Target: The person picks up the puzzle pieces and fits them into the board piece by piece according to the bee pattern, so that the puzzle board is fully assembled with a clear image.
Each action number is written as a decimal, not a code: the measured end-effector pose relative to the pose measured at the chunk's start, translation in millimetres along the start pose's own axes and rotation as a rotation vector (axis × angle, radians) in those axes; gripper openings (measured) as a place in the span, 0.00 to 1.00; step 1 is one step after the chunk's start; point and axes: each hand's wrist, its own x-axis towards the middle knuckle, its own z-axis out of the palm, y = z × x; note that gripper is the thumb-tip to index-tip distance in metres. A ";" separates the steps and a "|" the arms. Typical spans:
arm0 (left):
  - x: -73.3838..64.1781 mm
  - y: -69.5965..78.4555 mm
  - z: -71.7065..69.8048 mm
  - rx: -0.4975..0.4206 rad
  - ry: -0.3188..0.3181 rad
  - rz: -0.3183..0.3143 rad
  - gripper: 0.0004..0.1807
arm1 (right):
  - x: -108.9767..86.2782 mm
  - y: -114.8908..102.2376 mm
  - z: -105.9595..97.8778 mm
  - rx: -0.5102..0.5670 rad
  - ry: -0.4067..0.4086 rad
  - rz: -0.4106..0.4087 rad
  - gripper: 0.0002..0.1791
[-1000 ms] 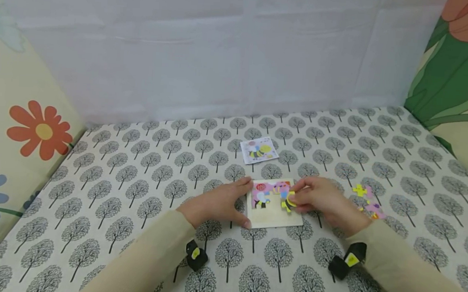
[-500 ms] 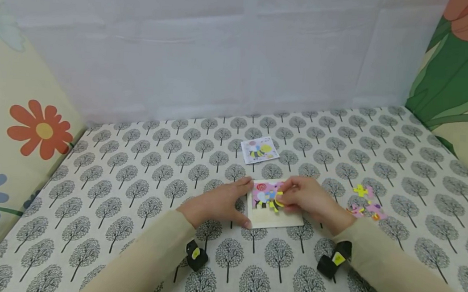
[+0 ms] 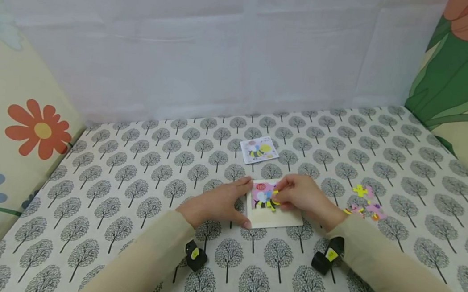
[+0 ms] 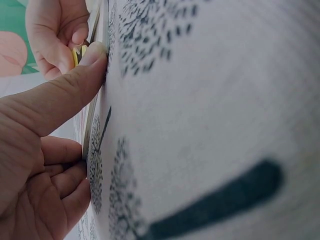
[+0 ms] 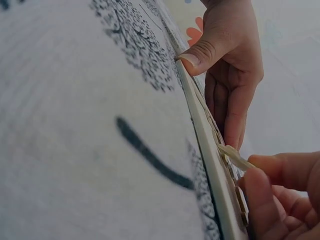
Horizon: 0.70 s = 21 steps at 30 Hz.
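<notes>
My left hand (image 3: 220,203) is spread along the left edge of a square wooden puzzle board (image 3: 273,221). Its thumb (image 5: 194,61) rests on the near corner and its fingers reach the far corner. The board's upper part bears pink, white and blue pieces with a bee picture, while its front part is bare cream wood. With thumb and forefinger, my right hand (image 3: 301,197) pinches a yellow-and-black puzzle piece (image 3: 272,205). In the right wrist view, this piece (image 5: 235,157) is tilted, its lower edge right at the laid pieces. My right fingers hide the board's upper right.
Several loose pink and yellow puzzle pieces (image 3: 375,209) lie to the right of the board. Behind it lies a picture card (image 3: 259,150) with a bee. A tree-patterned cloth (image 3: 143,247) covers the table, and a white sheet (image 3: 175,53) hangs at the back.
My right hand has moved left over the board with the pinched puzzle piece, from the board's right side toward its middle. My left hand has stayed at the left edge.
</notes>
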 end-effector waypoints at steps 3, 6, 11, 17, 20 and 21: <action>0.8 -0.1 0.1 0.001 0.000 0.002 0.56 | 1.3 0.6 1.2 -0.037 0.011 -0.007 0.11; 1.5 0.1 -0.1 0.004 -0.001 0.002 0.56 | 2.0 1.5 2.3 -0.064 0.021 -0.018 0.10; 2.4 -1.0 -0.3 0.009 -0.005 0.000 0.56 | 2.4 2.1 4.9 -0.111 0.048 -0.050 0.08; 2.9 -3.3 1.3 0.012 -0.004 0.006 0.56 | 1.5 1.9 7.3 -0.177 0.061 -0.117 0.10; 3.0 -3.0 1.4 0.013 -0.002 0.005 0.56 | 1.1 0.8 7.5 -0.230 0.063 -0.129 0.10; 3.0 -2.8 1.3 0.011 -0.001 0.003 0.56 | 1.1 0.3 7.5 -0.250 0.066 -0.134 0.10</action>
